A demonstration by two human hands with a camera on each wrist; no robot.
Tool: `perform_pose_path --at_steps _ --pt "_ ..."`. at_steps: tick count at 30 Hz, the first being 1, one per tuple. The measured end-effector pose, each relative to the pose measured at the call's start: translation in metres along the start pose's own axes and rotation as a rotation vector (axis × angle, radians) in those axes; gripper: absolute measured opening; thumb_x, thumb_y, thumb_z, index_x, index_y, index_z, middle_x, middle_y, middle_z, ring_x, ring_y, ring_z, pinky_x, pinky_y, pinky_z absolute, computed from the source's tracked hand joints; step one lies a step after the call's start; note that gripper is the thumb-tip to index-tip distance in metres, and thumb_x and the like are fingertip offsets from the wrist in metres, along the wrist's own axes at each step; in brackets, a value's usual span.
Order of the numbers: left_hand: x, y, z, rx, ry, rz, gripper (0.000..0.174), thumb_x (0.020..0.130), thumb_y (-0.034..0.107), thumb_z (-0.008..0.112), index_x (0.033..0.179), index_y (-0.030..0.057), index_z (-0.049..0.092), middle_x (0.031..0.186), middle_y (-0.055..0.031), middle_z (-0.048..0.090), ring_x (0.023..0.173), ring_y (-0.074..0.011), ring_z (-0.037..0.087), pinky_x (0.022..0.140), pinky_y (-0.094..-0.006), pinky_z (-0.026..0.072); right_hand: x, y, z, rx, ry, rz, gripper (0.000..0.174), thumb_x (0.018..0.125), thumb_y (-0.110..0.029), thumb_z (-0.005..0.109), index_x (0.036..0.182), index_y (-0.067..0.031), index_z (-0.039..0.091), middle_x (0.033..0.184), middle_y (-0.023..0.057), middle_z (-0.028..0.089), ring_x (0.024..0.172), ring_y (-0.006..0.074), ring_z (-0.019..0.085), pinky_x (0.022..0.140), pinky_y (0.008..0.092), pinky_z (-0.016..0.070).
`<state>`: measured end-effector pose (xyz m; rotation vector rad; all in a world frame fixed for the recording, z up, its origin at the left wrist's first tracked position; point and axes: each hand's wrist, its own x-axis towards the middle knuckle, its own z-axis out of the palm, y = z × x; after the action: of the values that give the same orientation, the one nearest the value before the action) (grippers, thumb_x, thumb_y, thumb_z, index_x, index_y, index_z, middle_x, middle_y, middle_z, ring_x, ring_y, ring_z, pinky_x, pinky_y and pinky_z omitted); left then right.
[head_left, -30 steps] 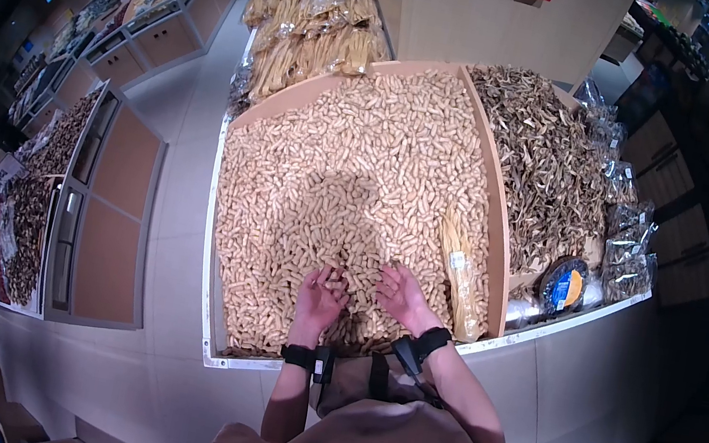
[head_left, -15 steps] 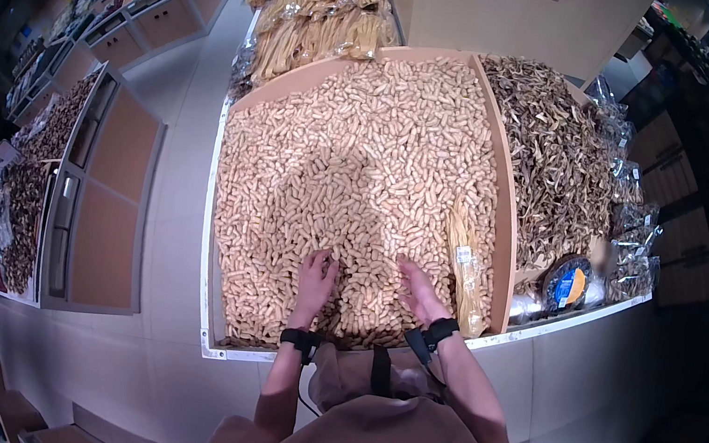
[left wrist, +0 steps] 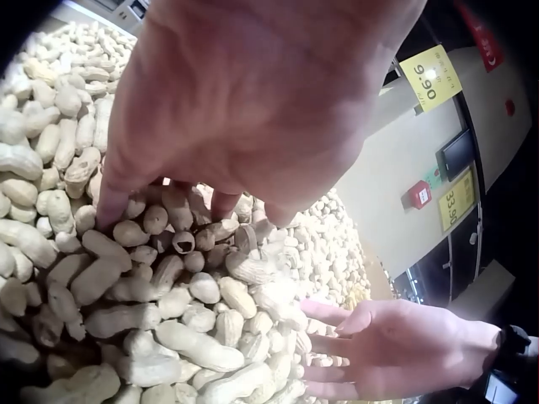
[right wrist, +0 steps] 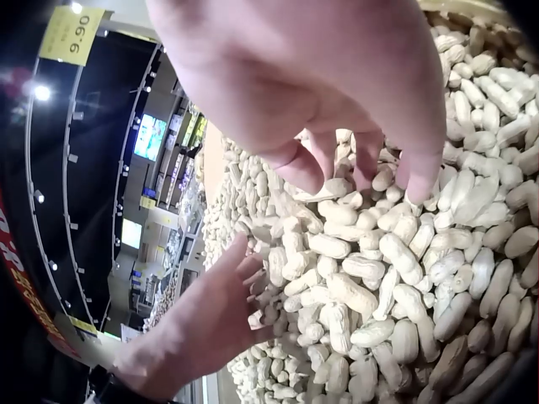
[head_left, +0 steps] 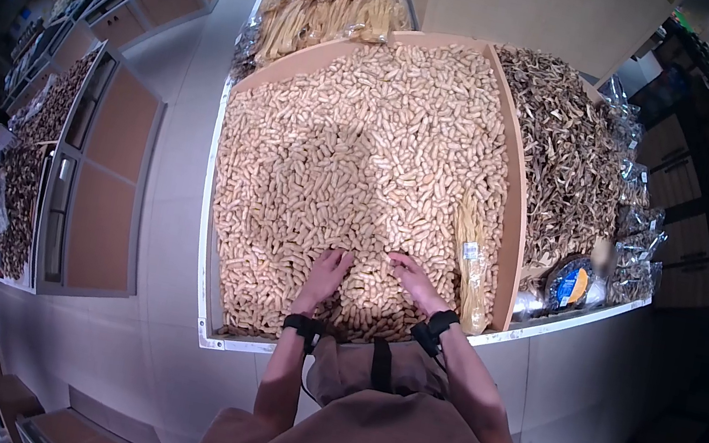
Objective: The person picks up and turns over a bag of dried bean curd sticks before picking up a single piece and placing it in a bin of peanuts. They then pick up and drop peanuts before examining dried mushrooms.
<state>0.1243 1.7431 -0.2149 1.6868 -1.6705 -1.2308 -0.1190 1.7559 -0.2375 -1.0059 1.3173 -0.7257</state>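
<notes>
Near the front edge of the big bin [head_left: 517, 222], I see the left hand [head_left: 325, 275] and the right hand [head_left: 415, 284] on the peanuts [head_left: 426, 139]. On both, the fingers are loose and mostly straight, with the tips down in the peanuts. I can't tell if they have hold of any. The peanuts reach the back edge. A pack of pale sticks [head_left: 474, 285] lies by the right edge.
</notes>
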Motion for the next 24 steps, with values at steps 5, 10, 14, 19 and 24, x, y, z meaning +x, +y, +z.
perform_pose_path --at_steps 5,10,14,19,24 --pt "-0.007 0.018 -0.002 -0.091 -0.033 -0.074 0.049 0.096 0.046 0.054 0.121 0.0037 0.063 0.119 -0.022 0.058 0.111 -0.0334 0.056 0.098 -0.0357 0.0421 -0.012 -0.02 0.024 -0.045 -0.112 0.11 0.05 0.09 -0.023 0.062 0.137 -0.011 0.051 0.115 0.0091 0.062 0.101 0.0155 0.058 0.087 0.0285 0.0467" --pt "-0.007 -0.006 0.014 -0.474 -0.235 -0.151 0.047 0.101 0.041 0.05 0.125 0.0024 0.059 0.12 -0.0079 0.06 0.11 -0.0148 0.053 0.098 -0.0258 0.0392 -0.027 -0.041 0.032 -0.215 -0.178 0.108 0.073 0.082 -0.037 0.077 0.143 -0.0156 0.044 0.116 0.0117 0.057 0.091 0.0178 0.057 0.076 0.0292 0.0481" --pt "-0.014 0.008 0.014 -0.569 -0.26 -0.137 0.042 0.1 0.036 0.055 0.124 0.0023 0.059 0.118 -0.0023 0.061 0.11 -0.0108 0.05 0.097 -0.0245 0.0385 -0.017 -0.017 0.041 -0.194 -0.252 0.078 0.096 0.074 -0.033 0.085 0.148 -0.006 0.03 0.129 0.0154 0.052 0.116 0.0231 0.05 0.099 0.033 0.0412" --pt "-0.02 0.013 0.012 -0.537 -0.223 -0.083 0.045 0.096 0.04 0.06 0.123 0.0037 0.059 0.109 -0.0016 0.064 0.099 -0.0106 0.056 0.085 -0.0241 0.0438 -0.027 -0.042 0.041 0.029 -0.181 0.217 0.096 0.075 -0.024 0.085 0.149 -0.0026 0.027 0.128 0.0134 0.052 0.106 0.016 0.056 0.082 0.0281 0.0504" --pt "-0.035 0.045 0.003 -0.665 -0.164 -0.373 0.048 0.096 0.036 0.062 0.134 0.0087 0.051 0.116 0.0001 0.061 0.082 -0.0033 0.051 0.058 -0.0209 0.0341 -0.035 -0.057 0.032 0.096 -0.235 0.117 0.065 0.09 -0.025 0.071 0.142 -0.0059 0.038 0.125 0.005 0.053 0.102 0.0133 0.057 0.073 0.0275 0.051"
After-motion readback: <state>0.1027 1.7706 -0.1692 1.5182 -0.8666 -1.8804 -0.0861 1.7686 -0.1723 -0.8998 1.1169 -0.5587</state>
